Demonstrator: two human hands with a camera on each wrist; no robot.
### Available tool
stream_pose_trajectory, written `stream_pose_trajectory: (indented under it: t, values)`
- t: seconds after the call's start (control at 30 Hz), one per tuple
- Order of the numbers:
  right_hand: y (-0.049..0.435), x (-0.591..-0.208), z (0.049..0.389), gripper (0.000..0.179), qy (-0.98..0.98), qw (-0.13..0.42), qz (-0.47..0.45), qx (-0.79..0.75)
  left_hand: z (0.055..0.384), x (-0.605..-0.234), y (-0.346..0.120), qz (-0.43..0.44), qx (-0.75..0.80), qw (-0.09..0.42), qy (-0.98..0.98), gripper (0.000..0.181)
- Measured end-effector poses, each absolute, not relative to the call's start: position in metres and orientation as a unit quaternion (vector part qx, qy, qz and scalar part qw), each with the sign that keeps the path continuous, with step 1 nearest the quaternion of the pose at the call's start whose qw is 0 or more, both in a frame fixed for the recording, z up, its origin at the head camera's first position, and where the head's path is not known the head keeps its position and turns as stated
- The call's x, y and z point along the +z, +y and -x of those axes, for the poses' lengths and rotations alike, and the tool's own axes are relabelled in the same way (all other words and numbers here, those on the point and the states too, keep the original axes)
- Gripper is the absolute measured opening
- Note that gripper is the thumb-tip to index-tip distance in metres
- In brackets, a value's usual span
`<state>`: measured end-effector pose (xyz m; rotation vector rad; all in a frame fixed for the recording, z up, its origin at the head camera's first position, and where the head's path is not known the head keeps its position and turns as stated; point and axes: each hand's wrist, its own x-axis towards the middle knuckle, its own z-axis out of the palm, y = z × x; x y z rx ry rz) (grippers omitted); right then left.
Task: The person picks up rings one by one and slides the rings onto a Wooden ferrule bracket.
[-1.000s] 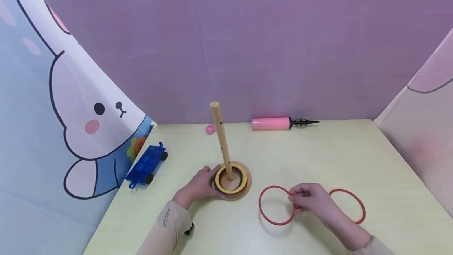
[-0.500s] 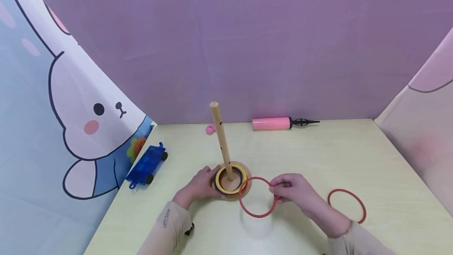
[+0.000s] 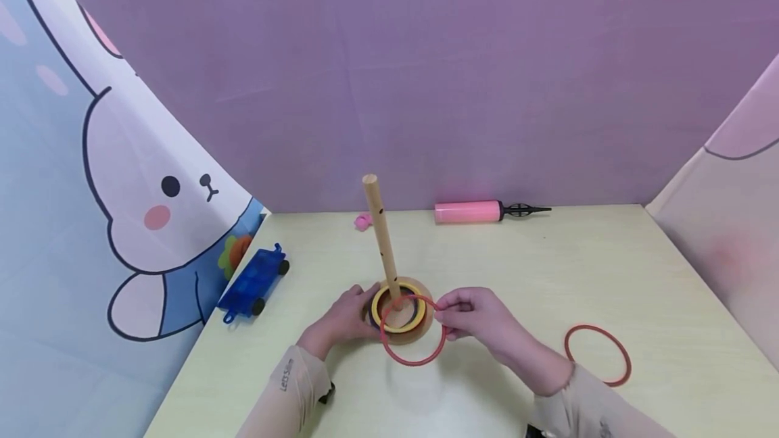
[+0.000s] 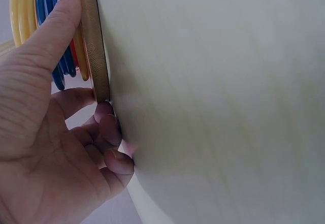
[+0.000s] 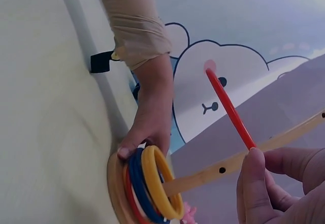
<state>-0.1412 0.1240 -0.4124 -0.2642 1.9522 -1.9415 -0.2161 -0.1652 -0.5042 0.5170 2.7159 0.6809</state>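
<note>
A wooden ring-toss stand (image 3: pixel 383 242) stands upright on the table. My left hand (image 3: pixel 343 316) grips the left edge of its round base (image 4: pixel 94 31), thumb on top and fingertips at the underside. Yellow rings (image 5: pixel 147 165), blue rings (image 5: pixel 136 176) and a red one lie stacked around the foot of the post. Between thumb and fingers, my right hand (image 3: pixel 477 323) pinches a thin red ring (image 3: pixel 414 363) by its right side. That ring is held tilted in the air and overlaps the stack and base in the head view; the post is outside its hold in the right wrist view.
Another red ring (image 3: pixel 627 353) lies on the table (image 3: pixel 608 262) to the right, beyond the right forearm. A blue wheeled toy (image 3: pixel 252 282) stands at the left edge. Along the back are a pink hand pump (image 3: pixel 467 212) with black nozzle and a small pink object (image 3: pixel 362 222).
My right hand has carried the red ring leftward and slightly away from me, from beside the stand to over its base. The left hand keeps its grip in the same place.
</note>
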Motion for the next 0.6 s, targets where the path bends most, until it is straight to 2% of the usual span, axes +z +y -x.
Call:
stream_pose_trajectory:
  t: [0.23, 0.47, 0.6]
  values:
    - [0.111, -0.396, 0.147, 0.024, 0.683, 0.188, 0.11, -0.697, 0.216, -0.501, -0.165, -0.191, 0.234, 0.133, 0.944, 0.111]
    - [0.101, -0.372, 0.154, 0.026, 0.671, 0.185, 0.122, -0.707, 0.215, -0.502, -0.164, -0.201, 0.245, 0.121, 0.941, 0.097]
    - [0.096, -0.359, 0.156, 0.024, 0.667, 0.179, 0.129, -0.711, 0.213, -0.501, -0.165, -0.187, 0.25, 0.128, 0.941, 0.102]
